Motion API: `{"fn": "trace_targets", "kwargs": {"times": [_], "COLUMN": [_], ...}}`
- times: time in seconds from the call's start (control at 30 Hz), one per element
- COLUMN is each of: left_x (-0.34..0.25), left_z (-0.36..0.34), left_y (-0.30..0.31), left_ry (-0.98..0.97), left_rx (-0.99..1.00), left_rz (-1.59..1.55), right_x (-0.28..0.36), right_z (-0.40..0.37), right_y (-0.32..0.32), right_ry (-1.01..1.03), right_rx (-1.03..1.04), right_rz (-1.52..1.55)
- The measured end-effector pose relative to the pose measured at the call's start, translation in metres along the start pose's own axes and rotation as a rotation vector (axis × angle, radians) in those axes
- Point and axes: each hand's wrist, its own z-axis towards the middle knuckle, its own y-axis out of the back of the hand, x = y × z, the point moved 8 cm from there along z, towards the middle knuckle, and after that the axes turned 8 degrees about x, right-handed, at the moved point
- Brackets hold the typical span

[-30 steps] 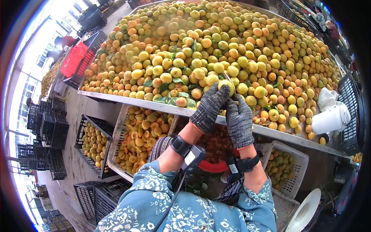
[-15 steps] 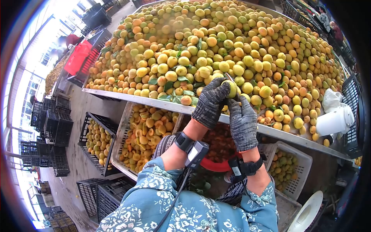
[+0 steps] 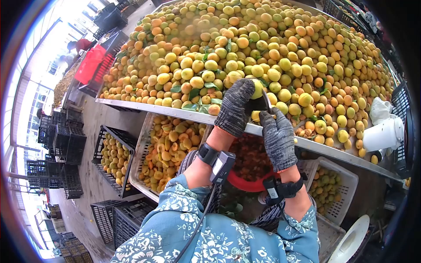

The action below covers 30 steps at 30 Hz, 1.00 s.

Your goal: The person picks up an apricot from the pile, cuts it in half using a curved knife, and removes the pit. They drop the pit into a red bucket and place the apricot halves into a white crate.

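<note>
My left hand [image 3: 237, 107], in a grey knit glove, is closed around a yellow-green apricot [image 3: 257, 89] just above the table's near edge. In my right hand [image 3: 279, 139], gloved alike, is a small knife [image 3: 266, 101], its curved blade pointing up beside the fruit. Most of the knife's handle is hidden by my fingers. Behind both hands rises a large heap of apricots [image 3: 280, 65] with a few green leaves. Below them a red basin [image 3: 250, 186] holds dark reddish-brown pieces that I cannot make out clearly.
The metal table edge [image 3: 175, 112] runs across in front of me. Underneath stand a pale crate [image 3: 135, 168] of split apricots, a black crate [image 3: 100, 151] of whole fruit and a white crate [image 3: 348, 193]. A white bucket [image 3: 380, 136] lies tipped at the right.
My hands have drawn slightly apart. The knife blade has moved from the top of the apricot to its right side. The view has shifted a little.
</note>
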Motion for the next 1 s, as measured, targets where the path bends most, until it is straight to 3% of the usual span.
{"fn": "trace_targets", "kwargs": {"times": [0.1, 0.17, 0.27, 0.3, 0.37, 0.43, 0.57, 0.63, 0.77, 0.83, 0.93, 1.0], "left_x": [-0.001, 0.008, 0.013, 0.016, 0.020, 0.025, 0.020, 0.022, 0.028, 0.029, 0.028, 0.022], "left_z": [0.000, -0.002, -0.014, -0.015, -0.011, -0.007, 0.000, 0.002, -0.001, -0.004, -0.002, 0.004], "left_y": [0.005, -0.007, -0.020, -0.016, -0.020, -0.007, -0.003, -0.006, -0.007, -0.013, -0.008, 0.007], "left_ry": [-0.038, 0.099, 0.232, 0.236, 0.231, 0.256, 0.126, 0.107, 0.219, 0.280, 0.245, 0.123], "left_rx": [-0.006, 0.030, -0.108, -0.108, 0.020, -0.023, 0.103, 0.133, 0.065, 0.062, 0.097, 0.117], "left_rz": [0.157, -0.074, 0.074, 0.073, -0.011, 0.013, 0.236, 0.262, -0.045, -0.160, -0.246, 0.066], "right_x": [0.000, -0.006, -0.022, -0.024, -0.023, -0.025, -0.029, -0.030, -0.015, -0.001, -0.001, 0.004], "right_z": [-0.001, 0.000, 0.011, 0.012, 0.013, 0.014, 0.014, 0.015, 0.009, 0.004, 0.006, 0.007], "right_y": [0.003, 0.000, -0.008, -0.007, -0.005, -0.005, -0.004, -0.002, 0.007, 0.007, 0.008, 0.008], "right_ry": [-0.031, -0.043, 0.000, 0.055, -0.023, 0.018, -0.048, -0.018, 0.102, 0.031, 0.092, 0.196], "right_rx": [0.011, 0.024, 0.002, -0.032, -0.001, -0.008, 0.028, 0.022, -0.103, -0.096, -0.091, -0.099], "right_rz": [0.035, 0.074, 0.164, 0.206, 0.186, 0.262, 0.256, 0.210, -0.109, -0.470, -0.435, -0.356]}}
